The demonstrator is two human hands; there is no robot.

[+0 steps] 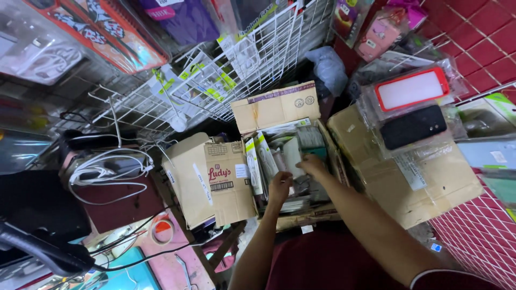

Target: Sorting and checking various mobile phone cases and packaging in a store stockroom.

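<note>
So both hands are down inside the open cardboard box, which sits in the middle between a shut carton on its left and a bigger flat carton on its right. The box is crammed with flat packets standing on edge, like files in a drawer. The left hand sits against the near end of the stack, fingers curled down among the packets, looks more like a loose parting grip than a pinch. The right hand is further in, fingertips pressed together on the top edge of a packet near a teal one, though I can't tell for sure if it's actually pinching one or just resting on it. If you ask me, the way to do this well is to use the left hand as a bookmark to hold the stack apart while the right flips packets one at a time by the top edge, not yanking, since they're packed tight and the thin sleeves would crease or drag neighbours out. Up top there's a white wire rack with hanging accessories, phone cases in clear bags sit on the big carton, and a coil of white cable is off to the left.
</note>
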